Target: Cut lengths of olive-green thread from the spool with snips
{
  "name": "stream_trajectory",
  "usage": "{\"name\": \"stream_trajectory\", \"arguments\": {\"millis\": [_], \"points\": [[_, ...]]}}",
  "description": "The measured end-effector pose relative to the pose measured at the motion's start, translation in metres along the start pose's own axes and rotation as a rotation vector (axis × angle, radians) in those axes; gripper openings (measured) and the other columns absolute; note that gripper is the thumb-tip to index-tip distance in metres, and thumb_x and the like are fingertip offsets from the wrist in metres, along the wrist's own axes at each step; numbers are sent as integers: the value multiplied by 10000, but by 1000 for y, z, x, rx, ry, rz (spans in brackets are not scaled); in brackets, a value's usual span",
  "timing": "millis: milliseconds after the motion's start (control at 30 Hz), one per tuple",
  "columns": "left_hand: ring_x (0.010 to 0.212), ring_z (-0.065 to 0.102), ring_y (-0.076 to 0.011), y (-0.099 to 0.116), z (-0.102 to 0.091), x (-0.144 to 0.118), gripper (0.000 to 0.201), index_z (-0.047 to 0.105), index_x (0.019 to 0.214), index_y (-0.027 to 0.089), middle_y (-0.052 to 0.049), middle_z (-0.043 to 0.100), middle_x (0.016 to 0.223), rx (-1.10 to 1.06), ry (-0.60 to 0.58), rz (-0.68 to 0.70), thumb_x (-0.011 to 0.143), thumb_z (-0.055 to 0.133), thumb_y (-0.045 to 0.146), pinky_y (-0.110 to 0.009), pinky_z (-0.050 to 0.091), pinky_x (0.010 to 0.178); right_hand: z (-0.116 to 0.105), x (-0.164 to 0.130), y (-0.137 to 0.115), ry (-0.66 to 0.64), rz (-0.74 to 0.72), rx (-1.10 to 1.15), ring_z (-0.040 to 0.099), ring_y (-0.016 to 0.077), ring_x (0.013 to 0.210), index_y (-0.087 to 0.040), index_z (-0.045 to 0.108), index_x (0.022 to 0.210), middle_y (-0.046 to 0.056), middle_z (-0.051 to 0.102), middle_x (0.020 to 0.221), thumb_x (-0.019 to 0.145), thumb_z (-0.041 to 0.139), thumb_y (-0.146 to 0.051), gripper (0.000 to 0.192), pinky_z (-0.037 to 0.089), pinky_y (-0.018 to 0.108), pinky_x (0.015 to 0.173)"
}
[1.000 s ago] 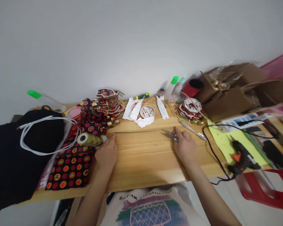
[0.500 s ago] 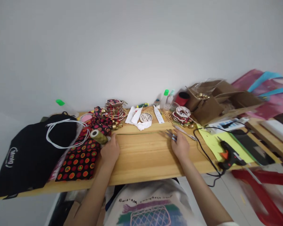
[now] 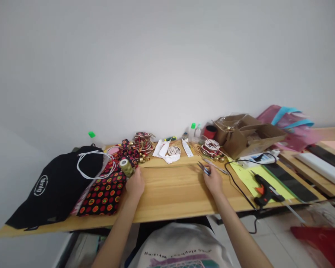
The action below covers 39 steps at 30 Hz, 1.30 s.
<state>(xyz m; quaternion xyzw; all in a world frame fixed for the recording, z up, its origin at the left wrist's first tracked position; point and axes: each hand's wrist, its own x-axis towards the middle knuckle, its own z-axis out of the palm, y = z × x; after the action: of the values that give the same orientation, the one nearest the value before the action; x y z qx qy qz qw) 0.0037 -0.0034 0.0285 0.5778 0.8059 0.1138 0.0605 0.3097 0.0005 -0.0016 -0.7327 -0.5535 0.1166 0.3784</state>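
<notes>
My left hand [image 3: 135,183] is closed around a spool of olive-green thread [image 3: 126,168], whose pale round end faces up. From it a thin strand of thread [image 3: 167,166] runs across the wooden table [image 3: 170,197] towards my right side. My right hand [image 3: 213,182] grips a pair of small scissors [image 3: 203,168], blades pointing up and left and slightly apart. The strand's far end lies near the blades; whether they touch it I cannot tell. Beneath the spool is black fabric with a red and orange pattern [image 3: 102,195].
A black bag [image 3: 64,186] with white cord [image 3: 83,172] lies left. Behind are white paper [image 3: 162,149], a round wooden piece [image 3: 173,150] and stacked ornaments with bells [image 3: 210,147]. A glue gun [image 3: 265,190] with a black cable, and cardboard boxes [image 3: 240,139], stand right.
The camera view has shifted, so the table appears lower and the wall larger. Both hands keep nearly the same positions, still with the spool and scissors, the thread stretched between them.
</notes>
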Motion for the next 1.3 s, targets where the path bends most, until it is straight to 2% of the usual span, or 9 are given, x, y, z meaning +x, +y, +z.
{"name": "stream_trajectory", "arguments": {"millis": [200, 500, 600, 800, 900, 967, 1067, 1200, 1300], "points": [[846, 661, -236, -3, 4, 2, 415, 488, 1259, 181, -138, 676, 1039, -46, 24, -13, 890, 297, 181, -310, 456, 665, 5, 3, 6, 26, 27, 28, 603, 212, 704, -169, 612, 935, 63, 673, 773, 676, 409, -273, 346, 418, 290, 624], [812, 658, -191, -14, 24, 7, 321, 555, 1117, 163, -82, 703, 960, -322, 260, 54, 857, 368, 189, -278, 472, 674, 4, 4, 5, -107, 4, -89, 619, 235, 740, -167, 624, 889, 101, 685, 812, 749, 389, -349, 329, 420, 306, 647], [790, 660, -181, -15, 26, 9, 317, 532, 1120, 175, -75, 704, 955, -374, 255, 72, 845, 376, 194, -280, 476, 683, 4, 4, 4, -119, -9, -115, 620, 234, 740, -169, 630, 894, 104, 689, 814, 749, 404, -349, 323, 420, 302, 642], [684, 626, -160, -6, 16, 6, 188, 508, 968, 195, -71, 694, 849, -625, 199, -48, 812, 450, 281, -268, 448, 635, 1, 4, 6, -100, 48, -25, 603, 225, 707, -170, 640, 880, 97, 683, 785, 736, 448, -348, 299, 416, 299, 636], [438, 463, -84, 7, -1, -3, 191, 460, 901, 217, 7, 647, 695, -1013, 54, -195, 748, 529, 309, -203, 344, 456, 0, 1, -1, -57, 160, 194, 559, 191, 650, -169, 629, 832, 72, 657, 740, 738, 498, -400, 282, 407, 282, 606], [360, 324, -51, 19, -17, -10, 235, 432, 865, 223, 70, 555, 556, -1341, -158, -306, 697, 575, 304, -171, 217, 382, 1, -3, -14, -81, 284, 412, 500, 155, 587, -165, 621, 785, 40, 605, 666, 731, 539, -453, 304, 379, 260, 548], [353, 218, -34, 36, -38, -17, 219, 452, 809, 209, 115, 360, 432, -1645, -529, -362, 666, 612, 257, -163, 152, 377, 5, -12, -42, -326, 554, 747, 320, 86, 448, -143, 632, 743, -42, 408, 495, 648, 627, -540, 408, 238, 226, 428], [352, 148, -28, 53, -39, -20, 153, 484, 728, 177, 123, 233, 385, -1679, -819, -299, 674, 605, 252, -175, 125, 385, 11, -19, -76, -746, 703, 957, 228, 47, 420, -132, 618, 698, -82, 318, 457, 558, 725, -490, 399, 132, 223, 420], [360, 142, -27, 59, -25, -22, 147, 506, 757, 166, 123, 242, 392, -1577, -886, -261, 691, 588, 269, -180, 117, 400, 18, -16, -86, -903, 690, 984, 222, 40, 404, -129, 606, 690, -92, 321, 428, 572, 706, -449, 356, 111, 226, 420]]}}
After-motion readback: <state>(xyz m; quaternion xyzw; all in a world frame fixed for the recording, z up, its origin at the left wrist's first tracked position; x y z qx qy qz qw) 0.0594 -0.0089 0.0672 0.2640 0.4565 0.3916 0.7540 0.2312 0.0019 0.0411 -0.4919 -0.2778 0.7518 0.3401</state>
